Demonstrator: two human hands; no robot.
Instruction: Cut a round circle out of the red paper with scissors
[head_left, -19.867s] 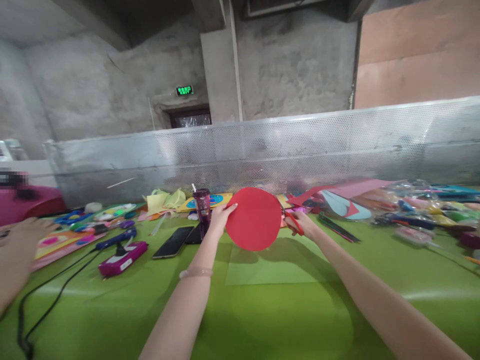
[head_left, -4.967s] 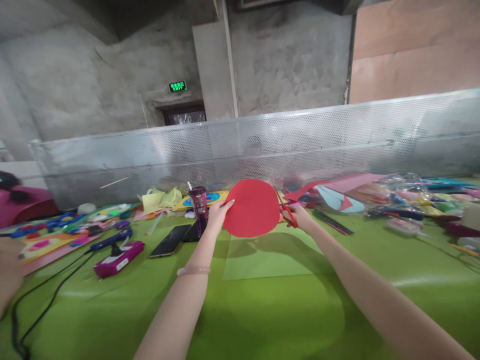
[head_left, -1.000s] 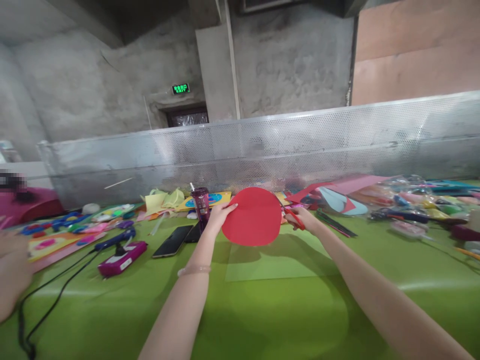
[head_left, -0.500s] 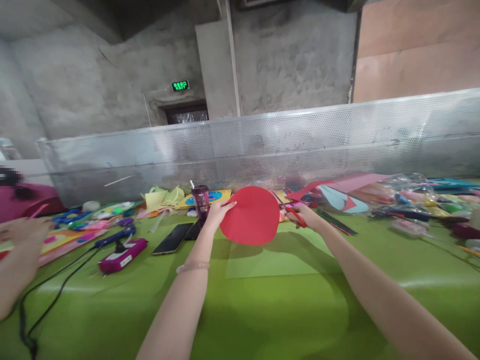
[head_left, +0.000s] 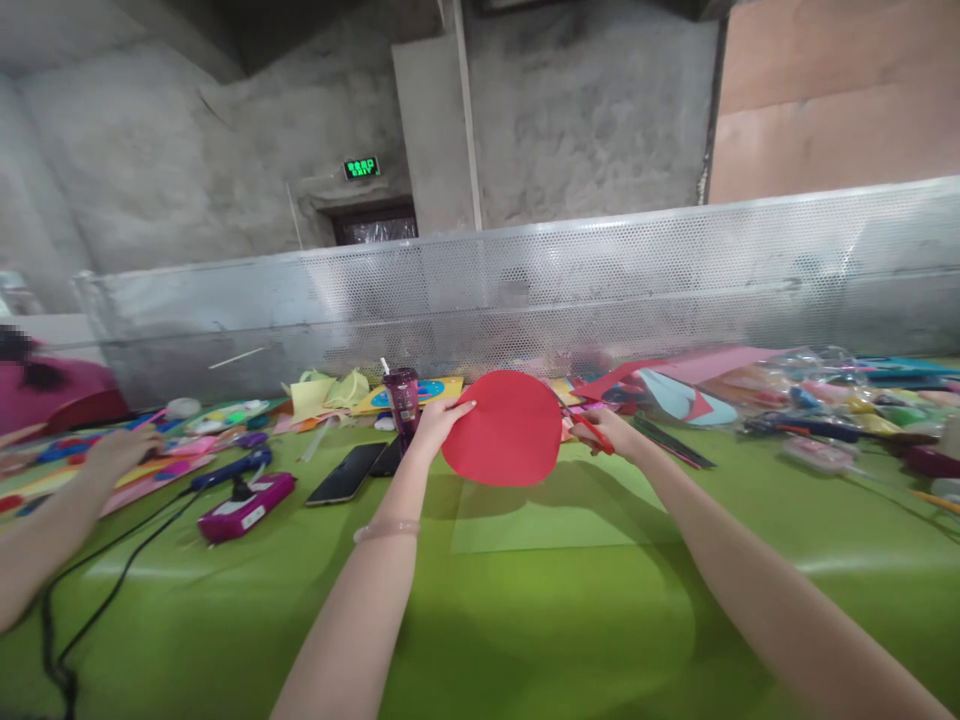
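A round piece of red paper (head_left: pixel 502 430) is held up above the table, its face toward me. My left hand (head_left: pixel 436 428) pinches its left edge, thumb on the near side. In my right hand (head_left: pixel 611 432) is a pair of scissors with red handles (head_left: pixel 596 436), fingers closed around them. The scissor blades reach the paper's upper right edge; whether they are cutting I cannot tell. Under the paper, a light green sheet (head_left: pixel 540 525) lies on the green tabletop (head_left: pixel 525 630).
Left of my arm lie a black phone (head_left: pixel 346 474), a purple power strip (head_left: pixel 247 508) with black cables, and a blue glue gun (head_left: pixel 232 468). A dark lidded cup (head_left: pixel 403 400) stands behind. A co-worker's hand (head_left: pixel 124 452) is at far left. Craft supplies line the metal screen (head_left: pixel 600 290).
The red paper has shifted very slightly, while my hands keep their grip. At far left the co-worker's hand has moved forward and to the right.
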